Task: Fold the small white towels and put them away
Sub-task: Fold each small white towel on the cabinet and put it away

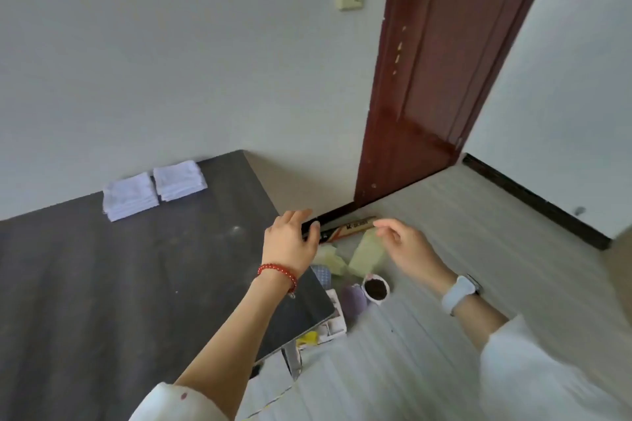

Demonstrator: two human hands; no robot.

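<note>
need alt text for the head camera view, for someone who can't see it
Two stacks of folded white towels sit side by side at the far edge of a dark table, against the wall. Both empty hands, left hand and right hand, hover past the table's corner above floor clutter.

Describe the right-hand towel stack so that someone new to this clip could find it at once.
Start at the dark table and follow it to its far edge against the grey wall. Two stacks of folded white towels sit there side by side. The right stack is the one nearer the table's far corner and the brown door, and lies slightly further back than the left stack.
</note>
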